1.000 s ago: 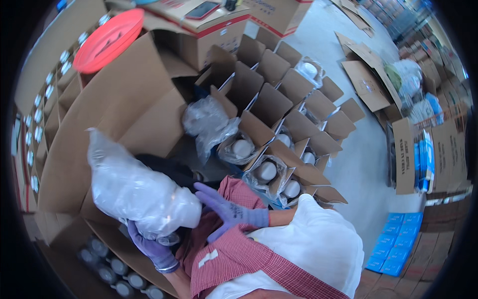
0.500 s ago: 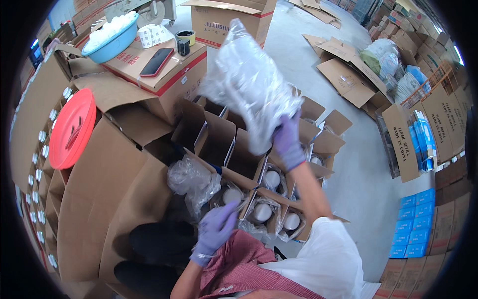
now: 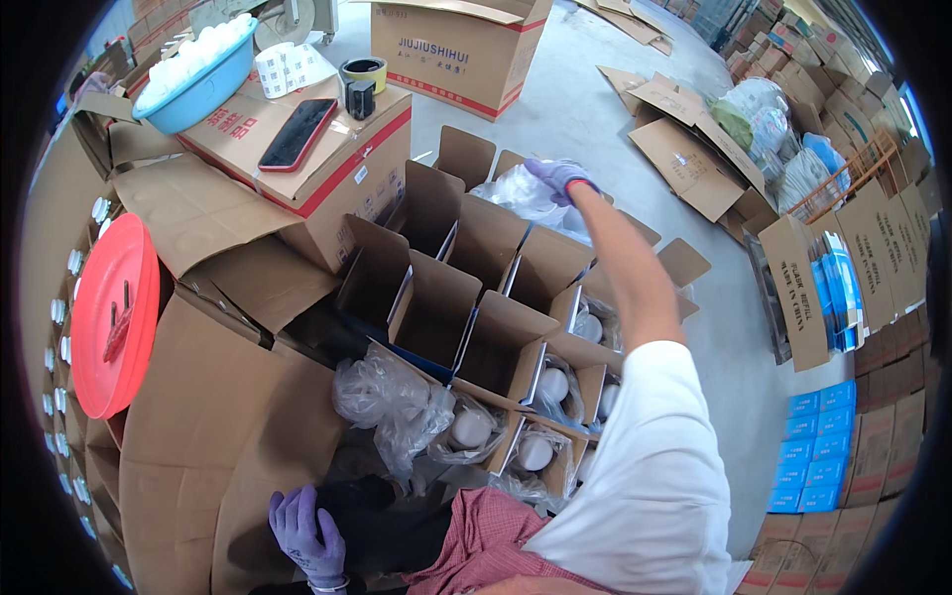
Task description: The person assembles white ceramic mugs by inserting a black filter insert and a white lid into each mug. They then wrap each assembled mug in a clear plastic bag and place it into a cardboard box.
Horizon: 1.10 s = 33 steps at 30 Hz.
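Lowered since half a second ago, the clear plastic bag (image 3: 518, 188) that was held high now lies over the far open cartons, and the right hand (image 3: 557, 177), in a purple glove, rests on it with fingers curled into the film. Whether it pinches the plastic or only presses on it cannot be told. The bag looks crumpled, glossy and whitish, with no contents that can be made out.

The left hand (image 3: 305, 534), also gloved purple, has dropped low and lies with fingers spread, flat on a dark surface beside brown cardboard.

Around them stand rows of small open brown cartons (image 3: 466, 297); the near ones hold white round pieces wrapped in film (image 3: 471, 428). To the left, a larger closed carton with a red stripe (image 3: 337, 169) carries a phone in a red case (image 3: 297, 134), a black tape dispenser (image 3: 360, 97) and a blue basin (image 3: 198, 84). A red round lid (image 3: 114, 312) sits at the far left. Flattened cartons (image 3: 694, 149) lie on the floor at upper right, and blue boxes (image 3: 818, 446) are stacked at the right edge.
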Each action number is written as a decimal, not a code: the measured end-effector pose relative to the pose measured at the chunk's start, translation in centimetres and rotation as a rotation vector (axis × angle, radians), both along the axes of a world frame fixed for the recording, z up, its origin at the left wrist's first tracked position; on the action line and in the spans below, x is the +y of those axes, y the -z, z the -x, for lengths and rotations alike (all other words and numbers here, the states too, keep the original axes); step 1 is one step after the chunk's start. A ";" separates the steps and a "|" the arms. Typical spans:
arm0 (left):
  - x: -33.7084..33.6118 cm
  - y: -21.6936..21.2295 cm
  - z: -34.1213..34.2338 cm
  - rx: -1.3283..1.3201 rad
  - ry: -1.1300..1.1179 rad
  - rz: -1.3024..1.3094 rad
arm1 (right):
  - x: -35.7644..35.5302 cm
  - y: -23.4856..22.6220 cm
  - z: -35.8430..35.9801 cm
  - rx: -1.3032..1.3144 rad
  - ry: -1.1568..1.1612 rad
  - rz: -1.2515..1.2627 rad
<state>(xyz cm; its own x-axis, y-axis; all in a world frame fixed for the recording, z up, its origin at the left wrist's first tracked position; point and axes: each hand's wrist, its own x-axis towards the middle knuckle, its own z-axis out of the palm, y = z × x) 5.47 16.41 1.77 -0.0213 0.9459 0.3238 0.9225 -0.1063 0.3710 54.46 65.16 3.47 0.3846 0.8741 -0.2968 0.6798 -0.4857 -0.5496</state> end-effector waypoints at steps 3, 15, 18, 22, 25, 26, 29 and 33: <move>0.6 -0.2 -0.1 -0.036 0.018 -0.009 | 3.5 4.6 -0.1 -0.248 -0.104 0.075; 1.7 0.0 -0.8 -0.057 0.081 -0.051 | -5.3 7.2 -11.7 -0.666 -0.829 -0.027; 0.7 -0.9 -0.4 -0.056 0.074 -0.029 | -5.1 5.6 -8.7 -0.277 -0.464 0.079; -4.4 -1.1 1.4 -0.086 -0.074 -0.122 | -4.9 6.1 -1.6 0.028 -0.259 -0.384; -7.7 -2.8 4.1 -0.048 -0.257 -0.248 | -15.2 -1.4 8.2 0.047 -0.477 -0.527; -10.0 -3.2 5.6 0.007 -0.360 -0.262 | -19.0 -2.5 11.4 0.382 -0.612 -0.503; -19.4 -3.0 11.0 0.056 -0.759 -0.273 | -30.7 -1.2 20.0 0.206 -1.019 -0.626; -36.0 3.4 17.2 -0.054 -1.182 -0.330 | -42.3 0.2 30.9 0.268 -1.621 -0.740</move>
